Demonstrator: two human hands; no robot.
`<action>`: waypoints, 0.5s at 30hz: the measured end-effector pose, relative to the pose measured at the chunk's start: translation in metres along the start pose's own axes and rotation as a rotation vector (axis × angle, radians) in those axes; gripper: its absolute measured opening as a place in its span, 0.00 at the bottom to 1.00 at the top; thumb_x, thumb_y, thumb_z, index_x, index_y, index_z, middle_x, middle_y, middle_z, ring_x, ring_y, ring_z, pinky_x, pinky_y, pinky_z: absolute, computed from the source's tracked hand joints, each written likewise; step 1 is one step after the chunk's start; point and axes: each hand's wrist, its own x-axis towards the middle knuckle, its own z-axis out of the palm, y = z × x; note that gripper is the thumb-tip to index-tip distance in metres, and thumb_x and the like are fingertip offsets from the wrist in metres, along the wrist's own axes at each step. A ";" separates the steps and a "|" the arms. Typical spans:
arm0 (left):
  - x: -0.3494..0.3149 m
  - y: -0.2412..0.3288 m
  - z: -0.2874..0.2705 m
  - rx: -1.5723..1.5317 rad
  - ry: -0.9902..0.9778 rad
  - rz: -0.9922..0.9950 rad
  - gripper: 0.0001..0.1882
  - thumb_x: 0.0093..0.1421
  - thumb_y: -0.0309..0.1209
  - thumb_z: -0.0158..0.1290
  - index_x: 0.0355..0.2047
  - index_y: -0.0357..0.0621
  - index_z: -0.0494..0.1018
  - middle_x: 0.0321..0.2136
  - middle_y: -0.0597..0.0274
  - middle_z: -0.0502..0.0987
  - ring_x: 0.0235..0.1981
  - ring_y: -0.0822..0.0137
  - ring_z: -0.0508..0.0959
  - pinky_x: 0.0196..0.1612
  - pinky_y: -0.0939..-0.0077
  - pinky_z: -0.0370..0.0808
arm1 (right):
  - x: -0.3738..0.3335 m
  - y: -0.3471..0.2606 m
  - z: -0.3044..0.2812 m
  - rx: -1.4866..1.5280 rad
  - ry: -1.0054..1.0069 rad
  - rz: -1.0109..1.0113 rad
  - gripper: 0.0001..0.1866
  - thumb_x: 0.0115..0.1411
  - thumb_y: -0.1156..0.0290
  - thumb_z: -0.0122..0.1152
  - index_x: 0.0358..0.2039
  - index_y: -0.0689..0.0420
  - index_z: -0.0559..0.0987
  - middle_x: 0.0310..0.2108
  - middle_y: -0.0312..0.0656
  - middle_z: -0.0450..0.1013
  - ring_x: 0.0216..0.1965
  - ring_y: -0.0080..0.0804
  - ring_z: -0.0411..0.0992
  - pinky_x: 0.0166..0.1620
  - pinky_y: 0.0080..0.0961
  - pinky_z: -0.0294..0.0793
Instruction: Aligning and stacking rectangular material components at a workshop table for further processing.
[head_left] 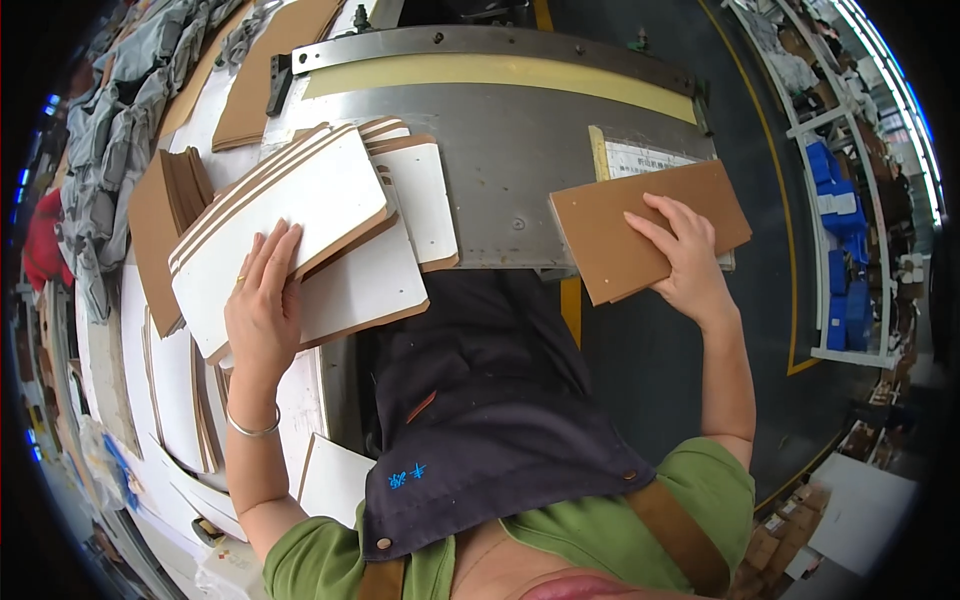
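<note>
My left hand point(265, 290) grips the near edge of the top white board point(320, 195), its fingers together on the white face and the thumb mostly hidden at the edge. That board lies on a fanned stack with brown edges and rounded corners. More white boards point(370, 290) stick out beneath it to the right. Over the right end of a metal plate point(490, 170), my right hand point(685, 255) rests on a brown board point(620, 235), fingers stretched and slightly apart across its top. Another board edge shows just below the brown one.
A dark metal bar point(490, 42) crosses the plate's far side above a yellow strip point(500, 73). Brown boards point(160, 235) stand left of the white stack. Grey cloth point(110, 140) heaps at far left. A shelf with blue bins point(845, 235) stands across the floor at right.
</note>
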 end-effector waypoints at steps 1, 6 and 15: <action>0.000 -0.003 -0.002 -0.051 0.029 -0.015 0.28 0.54 0.15 0.50 0.56 0.48 0.71 0.52 0.54 0.75 0.54 0.51 0.74 0.56 0.63 0.73 | 0.004 -0.009 -0.006 0.060 -0.045 0.033 0.37 0.41 0.57 0.74 0.55 0.48 0.74 0.61 0.42 0.62 0.63 0.43 0.58 0.63 0.43 0.53; 0.004 -0.018 -0.015 -0.603 0.169 -0.237 0.17 0.68 0.22 0.43 0.55 0.39 0.71 0.41 0.56 0.80 0.39 0.77 0.74 0.46 0.85 0.69 | 0.048 -0.060 -0.023 0.252 -0.046 -0.303 0.35 0.43 0.52 0.73 0.52 0.52 0.76 0.58 0.44 0.64 0.60 0.45 0.62 0.60 0.43 0.58; -0.047 -0.104 0.009 -0.684 0.269 -0.575 0.18 0.68 0.27 0.45 0.56 0.35 0.69 0.54 0.52 0.73 0.58 0.61 0.69 0.61 0.71 0.64 | 0.148 -0.194 0.087 0.182 0.159 -0.560 0.38 0.56 0.49 0.61 0.63 0.53 0.64 0.65 0.48 0.57 0.66 0.45 0.55 0.62 0.50 0.55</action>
